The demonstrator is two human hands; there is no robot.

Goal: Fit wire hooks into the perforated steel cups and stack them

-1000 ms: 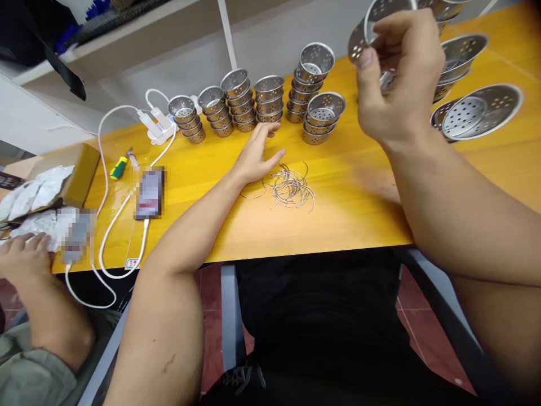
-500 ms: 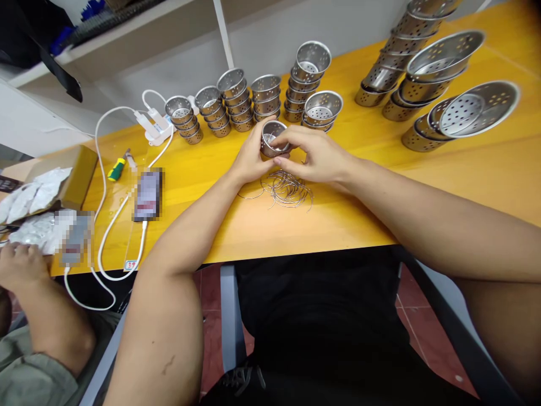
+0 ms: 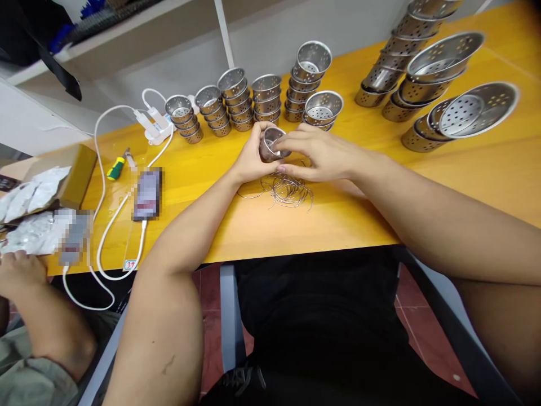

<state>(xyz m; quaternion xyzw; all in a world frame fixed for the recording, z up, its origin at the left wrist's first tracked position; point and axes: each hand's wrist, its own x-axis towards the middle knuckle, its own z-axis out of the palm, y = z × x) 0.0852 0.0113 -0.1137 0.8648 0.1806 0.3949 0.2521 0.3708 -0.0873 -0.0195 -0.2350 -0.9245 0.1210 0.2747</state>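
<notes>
My left hand (image 3: 249, 155) is wrapped around a small perforated metal cup (image 3: 267, 148), which tilts with its mouth towards me. Over the cup's near right rim reaches my right hand (image 3: 315, 152), its fingertips at the mouth and its thumb lower, near my left thumb. Whether a wire is between those fingertips I cannot make out. Just below both hands, a tangled bunch of thin metal wires (image 3: 289, 190) lies on the table.
Stacks of perforated cups (image 3: 232, 98) line the table's back, with taller stacks (image 3: 422, 90) at right. Left are a phone (image 3: 147, 194), white cables, a power strip (image 3: 157, 128), a green-handled screwdriver (image 3: 116, 168) and a box (image 3: 78, 175). Another person's hand (image 3: 21, 273) rests at far left.
The cup has dropped slightly towards me in my left hand. My right hand's fingers have straightened and spread further from the thumb at the cup's mouth.
</notes>
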